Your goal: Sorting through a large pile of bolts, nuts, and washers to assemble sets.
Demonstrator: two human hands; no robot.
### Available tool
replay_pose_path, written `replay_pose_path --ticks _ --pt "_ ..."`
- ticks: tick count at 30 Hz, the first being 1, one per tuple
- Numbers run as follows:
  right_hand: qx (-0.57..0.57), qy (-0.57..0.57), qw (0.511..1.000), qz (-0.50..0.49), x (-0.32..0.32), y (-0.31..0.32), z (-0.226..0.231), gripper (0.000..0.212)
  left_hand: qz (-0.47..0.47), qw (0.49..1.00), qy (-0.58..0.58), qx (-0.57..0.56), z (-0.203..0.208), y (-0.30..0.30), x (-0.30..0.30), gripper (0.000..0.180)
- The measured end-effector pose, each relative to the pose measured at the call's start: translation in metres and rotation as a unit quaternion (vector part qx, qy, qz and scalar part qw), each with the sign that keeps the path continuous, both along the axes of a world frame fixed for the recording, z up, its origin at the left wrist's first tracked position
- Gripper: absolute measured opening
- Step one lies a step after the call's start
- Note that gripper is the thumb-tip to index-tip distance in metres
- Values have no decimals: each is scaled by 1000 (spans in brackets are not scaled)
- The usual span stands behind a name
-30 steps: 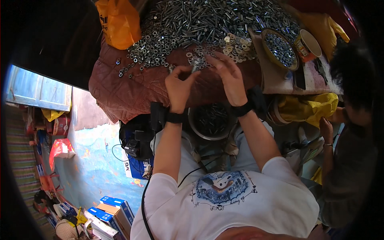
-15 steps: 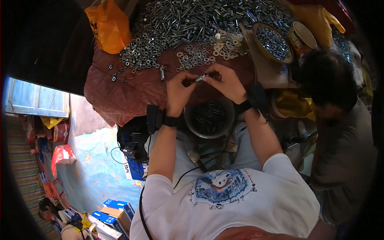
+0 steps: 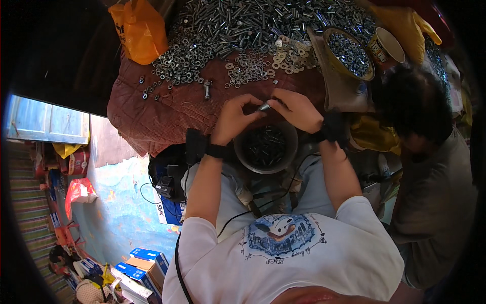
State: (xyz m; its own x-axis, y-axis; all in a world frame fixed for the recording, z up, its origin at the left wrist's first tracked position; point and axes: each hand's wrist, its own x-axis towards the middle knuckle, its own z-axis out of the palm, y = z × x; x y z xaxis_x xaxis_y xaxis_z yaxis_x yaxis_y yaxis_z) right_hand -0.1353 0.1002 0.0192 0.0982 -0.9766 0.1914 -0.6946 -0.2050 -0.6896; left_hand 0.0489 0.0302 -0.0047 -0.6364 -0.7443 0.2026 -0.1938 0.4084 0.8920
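In front of my chest, a short metal bolt (image 3: 264, 107) is pinched between my two hands over the table's near edge. My left hand (image 3: 237, 117) grips one end with thumb and finger; my right hand (image 3: 297, 110) has its fingers closed at the other end, partly covering it. Any small parts on the bolt are too small to make out. Just below both hands, a metal bowl (image 3: 292, 158) holds many dark bolts. Up the table lie spring washers (image 3: 246, 70), flat washers (image 3: 291, 54), nuts (image 3: 185, 65) and a lone standing bolt (image 3: 207, 90).
A large heap of metal studs (image 3: 253, 25) covers the far table. At the right are a basin of nuts (image 3: 349, 55), a paper tub (image 3: 387, 48) and a seated person (image 3: 430, 177). An orange bag (image 3: 139, 33) sits at far left. A cable (image 3: 238, 219) crosses my lap.
Both hands have come down nearer the bowl with the bolt between them. The bolt now tilts differently and is more covered by the right fingers.
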Motion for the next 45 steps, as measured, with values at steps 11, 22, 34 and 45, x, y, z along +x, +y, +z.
replay_pose_path --ticks 11,22,34,45 --pt "85 50 992 -81 -29 -12 -8 24 145 984 25 101 7 -15 11 20" --pt "-37 111 977 -175 -25 -98 -14 12 335 911 -193 -145 17 -31 47 17" --pt "-93 180 965 -165 -27 -173 -30 21 338 917 -169 -131 12 -41 52 18" --pt "-96 59 974 -195 -31 -147 -35 13 278 954 -42 -106 20 -36 35 17"
